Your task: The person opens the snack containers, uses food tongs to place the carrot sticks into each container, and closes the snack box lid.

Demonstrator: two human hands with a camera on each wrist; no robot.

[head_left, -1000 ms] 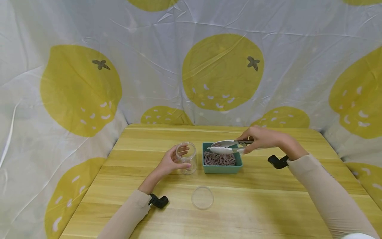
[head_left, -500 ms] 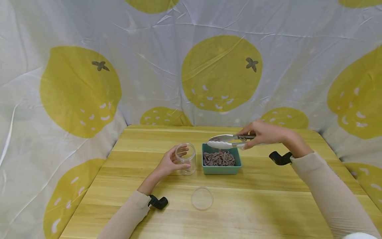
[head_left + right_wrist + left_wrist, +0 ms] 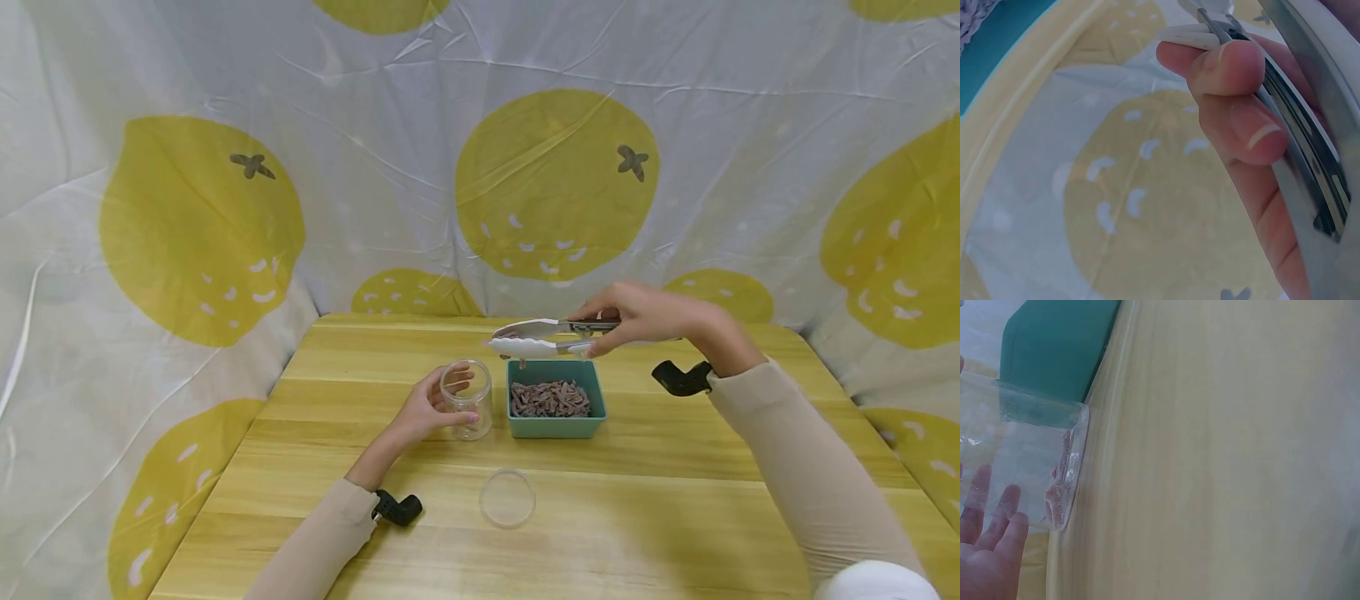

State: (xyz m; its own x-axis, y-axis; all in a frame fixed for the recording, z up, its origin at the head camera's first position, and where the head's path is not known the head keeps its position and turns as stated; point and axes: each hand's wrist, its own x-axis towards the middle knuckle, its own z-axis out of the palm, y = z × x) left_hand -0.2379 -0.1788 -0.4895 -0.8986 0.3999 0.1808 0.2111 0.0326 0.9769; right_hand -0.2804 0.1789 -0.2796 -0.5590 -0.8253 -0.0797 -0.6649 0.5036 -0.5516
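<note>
At the head view's lower centre, the left hand (image 3: 426, 410) is gripping a clear jar (image 3: 481, 404); right of centre, the right hand (image 3: 647, 313) is gripping tongs (image 3: 523, 347) above a green box (image 3: 557, 428).

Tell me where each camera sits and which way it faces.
Head: worn on the head, facing forward and down at the table; left hand, right hand and both sleeved forearms show.
Left wrist: worn there, facing the clear jar; part of the left hand shows.
Right wrist: worn there, facing the tongs; part of the right hand shows.
Shared: head and left wrist both show the clear jar and teal box.
</note>
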